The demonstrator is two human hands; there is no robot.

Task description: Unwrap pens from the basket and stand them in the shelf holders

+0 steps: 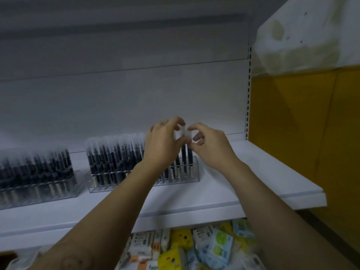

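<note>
Below the grip, nearest the viewer, packets (220,248) fill the lower shelf. Above them, the left grip (163,142) and right grip (211,146) meet at the clear-capped tops of the pens (184,155). Each is closed in a fingertip pinch, and this high hold probably keeps the barrels vertical for seating. Directly under the grip, these pens stand in the right end of the clear holder (194,175) on the upper shelf (253,172). Left of the grip, its rows look full. A second holder (39,184) stands further left. The basket is out of view.
</note>
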